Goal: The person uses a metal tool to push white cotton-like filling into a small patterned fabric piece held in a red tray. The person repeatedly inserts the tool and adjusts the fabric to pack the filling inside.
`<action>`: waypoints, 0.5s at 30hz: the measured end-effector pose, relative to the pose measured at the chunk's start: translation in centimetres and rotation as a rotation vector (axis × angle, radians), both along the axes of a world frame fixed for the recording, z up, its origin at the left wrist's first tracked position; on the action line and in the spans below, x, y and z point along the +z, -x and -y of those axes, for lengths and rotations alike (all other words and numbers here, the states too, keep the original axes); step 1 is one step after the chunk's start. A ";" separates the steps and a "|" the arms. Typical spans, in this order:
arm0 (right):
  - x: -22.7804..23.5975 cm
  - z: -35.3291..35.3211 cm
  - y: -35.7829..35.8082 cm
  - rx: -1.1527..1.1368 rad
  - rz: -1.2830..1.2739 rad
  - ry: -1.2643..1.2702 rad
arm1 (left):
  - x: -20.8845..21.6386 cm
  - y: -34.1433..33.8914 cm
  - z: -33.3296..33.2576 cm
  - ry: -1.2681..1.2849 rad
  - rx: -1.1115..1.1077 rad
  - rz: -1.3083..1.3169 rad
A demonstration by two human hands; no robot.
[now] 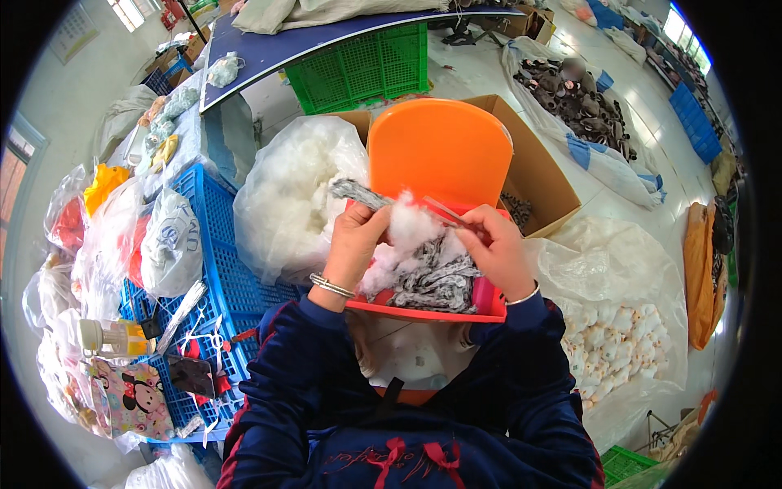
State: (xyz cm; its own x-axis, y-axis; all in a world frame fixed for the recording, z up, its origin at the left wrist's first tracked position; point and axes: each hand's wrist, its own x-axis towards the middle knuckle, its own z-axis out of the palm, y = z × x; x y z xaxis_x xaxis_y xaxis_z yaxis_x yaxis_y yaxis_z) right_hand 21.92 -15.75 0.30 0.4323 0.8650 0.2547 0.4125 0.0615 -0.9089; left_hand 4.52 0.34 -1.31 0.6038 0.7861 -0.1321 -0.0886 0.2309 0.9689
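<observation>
Fingers (pixel 364 220) of your left hand (pixel 354 244) are clamped on a grey patterned fabric piece (pixel 358 193) above the red tray (pixel 489 297); your right hand (pixel 497 248) fingers are pinched together on a thin stick (pixel 444 210) pushed into white stuffing (pixel 407 232). More patterned pieces (pixel 440 281) lie in the tray, at its near edge, beside a bag of white filling (pixel 293 196)

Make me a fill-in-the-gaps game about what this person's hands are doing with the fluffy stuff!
1. The left hand pinches a grey patterned fabric piece above the ____ stuffing.
2. The right hand holds a thin ____ stick.
3. The chair back ahead is ____.
4. Left of the hands stands a ____ plastic crate.

Missing words: white; red; orange; blue
</observation>
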 end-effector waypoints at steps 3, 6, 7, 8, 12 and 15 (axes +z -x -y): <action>0.5 -0.6 1.6 0.022 0.300 -0.117 | -0.2 -0.2 0.4 0.059 -0.036 0.041; 0.2 -1.0 1.6 -0.001 0.355 -0.102 | -0.8 -0.2 0.1 0.189 -0.039 0.158; 0.2 -1.1 1.6 -0.012 0.373 -0.097 | -0.7 -0.1 0.1 0.193 -0.042 0.175; 0.1 -1.1 1.6 -0.011 0.378 -0.098 | -0.4 0.0 0.2 0.197 -0.045 0.191; -0.5 -1.2 1.6 -0.016 0.382 -0.113 | 0.1 -0.1 0.4 0.186 -0.053 0.187; -0.8 -1.5 2.1 -0.015 0.319 -0.122 | -0.1 0.0 0.4 0.172 -0.063 0.154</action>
